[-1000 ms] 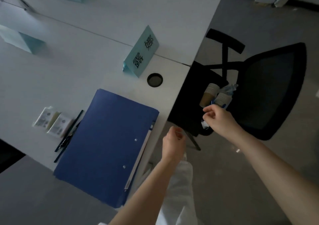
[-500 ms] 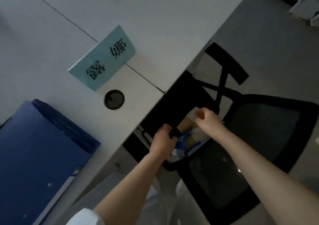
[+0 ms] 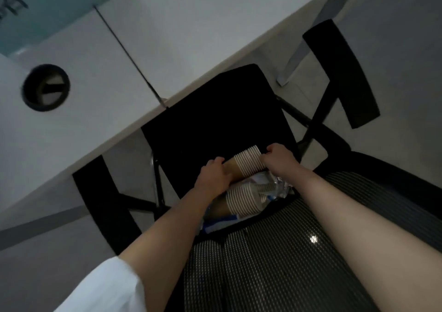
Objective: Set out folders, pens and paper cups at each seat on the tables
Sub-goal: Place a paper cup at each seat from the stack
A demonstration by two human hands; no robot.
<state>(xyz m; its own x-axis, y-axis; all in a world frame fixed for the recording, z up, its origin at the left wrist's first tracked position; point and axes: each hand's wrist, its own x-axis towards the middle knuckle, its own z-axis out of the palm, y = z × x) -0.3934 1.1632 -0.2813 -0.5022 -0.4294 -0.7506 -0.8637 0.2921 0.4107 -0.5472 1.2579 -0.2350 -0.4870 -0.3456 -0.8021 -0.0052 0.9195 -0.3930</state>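
Note:
Two stacks of brown paper cups lie on the black seat of an office chair. My left hand grips the body of the upper cup stack. My right hand pinches the white rims at that stack's open end. The lower cup stack lies beside it in a torn clear plastic wrapper with blue print. No folder or pen is in view.
The white table runs across the upper left, with a round cable hole and a teal name card at the corner. The chair's mesh backrest and two black armrests surround my arms. Grey floor lies to the right.
My view has swung from the blue folder on the table down to the chair. Both hands have closed on the upper cup stack, the right hand now at its rims.

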